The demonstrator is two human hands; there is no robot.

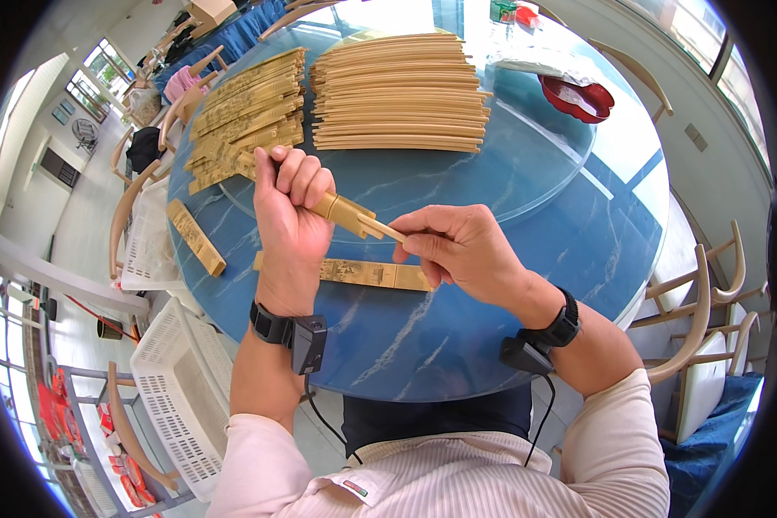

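Note:
My left hand [293, 192] is closed around a tan printed sleeve [344, 210], tilted above the table. Pale wooden sticks, likely chopsticks, stick out of its right end. My right hand [462, 246] pinches the tip of one wooden stick [390, 231] at that opening. Below the hands, a flat printed sleeve [367, 273] lies on the blue table [423, 345], partly hidden by my left wrist. Another printed sleeve [196, 236] rests farther left. Behind my left hand spreads a pile of printed sleeves [246, 112], and beside it a large stack of wooden sticks [397, 99].
A round glass turntable [527, 194] carries the piles. At the back right are a red scalloped bowl [583, 102], a white plastic bag [540, 62] and a bottle [502, 12]. White crates [181, 380] stand left of the table. Wooden chairs [686, 319] surround it.

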